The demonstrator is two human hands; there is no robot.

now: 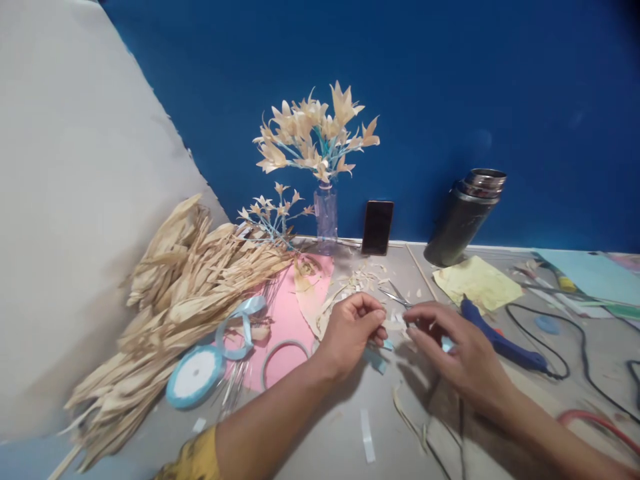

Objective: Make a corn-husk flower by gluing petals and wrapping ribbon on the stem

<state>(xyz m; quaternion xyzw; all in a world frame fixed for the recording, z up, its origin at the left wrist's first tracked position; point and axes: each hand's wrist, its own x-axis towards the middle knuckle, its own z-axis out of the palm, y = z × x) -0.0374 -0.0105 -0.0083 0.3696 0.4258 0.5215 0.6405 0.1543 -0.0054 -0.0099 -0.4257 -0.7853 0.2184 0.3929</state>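
My left hand (353,328) is curled at the middle of the table, its fingers pinched on a small pale blue ribbon piece (379,359) that hangs below it. My right hand (453,350) lies just to its right, fingers bent and pinching near the same spot, with a bit of light blue showing under them. Small scissors (395,296) lie just behind both hands among husk scraps. A blue glue gun (500,343) rests beside my right hand.
A heap of dried corn husks (170,300) fills the left side. A light blue ribbon spool (194,375) and pink paper (285,320) lie near it. At the blue wall stand a bottle of husk flowers (320,147), a phone (377,227) and a steel flask (465,215). Black cables (580,353) cross the right.
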